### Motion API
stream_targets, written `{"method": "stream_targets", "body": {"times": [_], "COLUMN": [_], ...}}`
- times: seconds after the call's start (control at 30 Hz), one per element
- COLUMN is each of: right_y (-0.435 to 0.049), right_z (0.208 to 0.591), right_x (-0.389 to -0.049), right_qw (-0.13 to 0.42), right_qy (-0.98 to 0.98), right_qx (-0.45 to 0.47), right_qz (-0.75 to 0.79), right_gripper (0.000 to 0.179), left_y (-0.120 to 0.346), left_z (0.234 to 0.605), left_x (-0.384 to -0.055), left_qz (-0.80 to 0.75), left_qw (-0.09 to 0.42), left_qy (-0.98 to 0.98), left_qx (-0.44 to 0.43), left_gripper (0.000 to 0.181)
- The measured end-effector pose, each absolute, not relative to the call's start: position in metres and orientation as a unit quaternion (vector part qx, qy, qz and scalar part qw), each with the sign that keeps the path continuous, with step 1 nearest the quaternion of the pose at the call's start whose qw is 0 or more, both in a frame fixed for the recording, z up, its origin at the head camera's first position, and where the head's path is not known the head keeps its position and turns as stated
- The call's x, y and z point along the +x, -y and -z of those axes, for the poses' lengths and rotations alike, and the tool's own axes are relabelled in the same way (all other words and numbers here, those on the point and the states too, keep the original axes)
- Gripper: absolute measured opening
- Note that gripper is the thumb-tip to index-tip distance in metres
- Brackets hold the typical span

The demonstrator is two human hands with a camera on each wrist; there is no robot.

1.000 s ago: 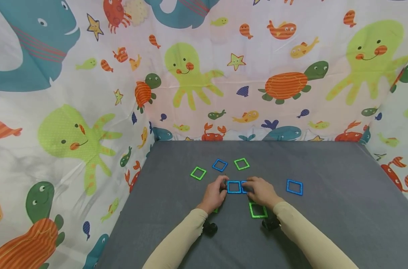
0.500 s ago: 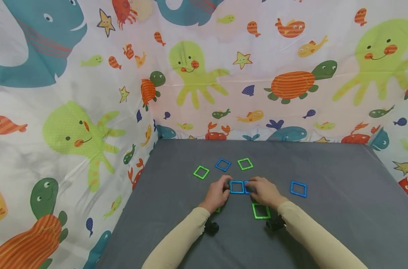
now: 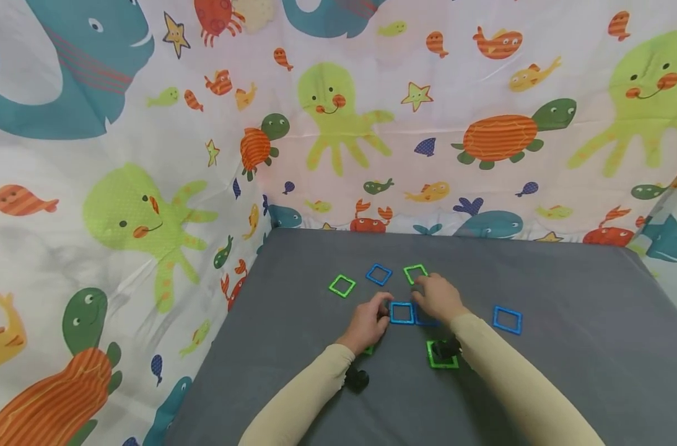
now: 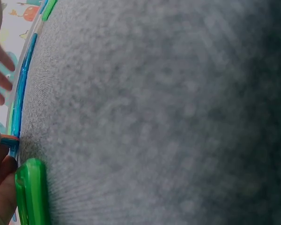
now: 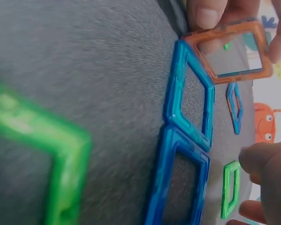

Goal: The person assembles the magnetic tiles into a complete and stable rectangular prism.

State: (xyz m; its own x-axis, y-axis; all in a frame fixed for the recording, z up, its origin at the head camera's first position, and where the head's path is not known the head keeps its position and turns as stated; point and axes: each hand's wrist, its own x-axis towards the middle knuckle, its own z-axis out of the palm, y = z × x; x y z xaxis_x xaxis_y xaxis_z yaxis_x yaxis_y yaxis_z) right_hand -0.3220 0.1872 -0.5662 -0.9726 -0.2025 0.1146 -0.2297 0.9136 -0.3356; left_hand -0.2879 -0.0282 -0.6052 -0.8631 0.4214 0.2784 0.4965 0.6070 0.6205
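My left hand (image 3: pixel 368 322) grips an orange-framed square magnetic tile (image 5: pixel 243 76) between fingers and thumb. The tile stands upright at the left edge of a blue square magnetic tile (image 3: pixel 402 323), which lies flat. Against that one's right side lies a second blue square magnetic tile (image 3: pixel 427 324), the two edges touching. My right hand (image 3: pixel 440 296) is above the table with nothing held, its fingers loosely bent. It is nearest to a green square magnetic tile (image 3: pixel 409 275) at the back, whose corner it partly hides.
Farther back lie a blue tile (image 3: pixel 385 268) and a green tile (image 3: pixel 348 279). Another blue tile (image 3: pixel 508 310) lies to the right. One green tile (image 3: pixel 443 367) is below the right wrist, another (image 3: pixel 368 350) mostly hidden by the left wrist. A patterned cloth (image 3: pixel 360 111) stands behind the grey table.
My right hand has let go of the second blue tile and moved back toward the green tile. My left hand keeps its place at the first blue tile. The head view has shifted slightly.
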Motion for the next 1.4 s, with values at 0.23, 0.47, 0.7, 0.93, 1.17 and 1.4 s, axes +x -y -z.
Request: {"method": "stream_targets", "body": {"times": [0.23,0.47,0.7,0.93,1.17,1.4], "right_y": [-0.176,-0.175,-0.179,-0.176,-0.172,-0.168], "right_z": [0.562,0.559,0.566,0.570,0.570,0.572], "right_x": [-0.338,-0.350,-0.355,-0.352,-0.354,-0.358], "right_qw": [0.047,0.014,-0.024,-0.030,0.004,0.028], "right_qy": [0.982,0.986,0.987,0.988,0.988,0.987], "right_qx": [0.080,0.073,0.063,0.069,0.090,0.103], "right_qz": [-0.165,-0.148,-0.147,-0.131,-0.129,-0.124], "right_gripper": [0.041,0.041,0.044,0.045,0.036,0.025], "left_y": [0.025,0.024,0.025,0.026,0.027,0.030], "left_z": [0.604,0.603,0.601,0.597,0.595,0.595], "left_x": [-0.288,-0.286,-0.287,-0.286,-0.289,-0.291], "left_qz": [0.351,0.364,0.370,0.370,0.367,0.367], "left_qw": [0.054,0.041,0.038,0.041,0.049,0.053], "left_qy": [0.897,0.891,0.888,0.888,0.889,0.891], "left_qx": [-0.264,-0.266,-0.269,-0.270,-0.268,-0.263], "left_gripper": [0.042,0.043,0.042,0.041,0.040,0.040]}}
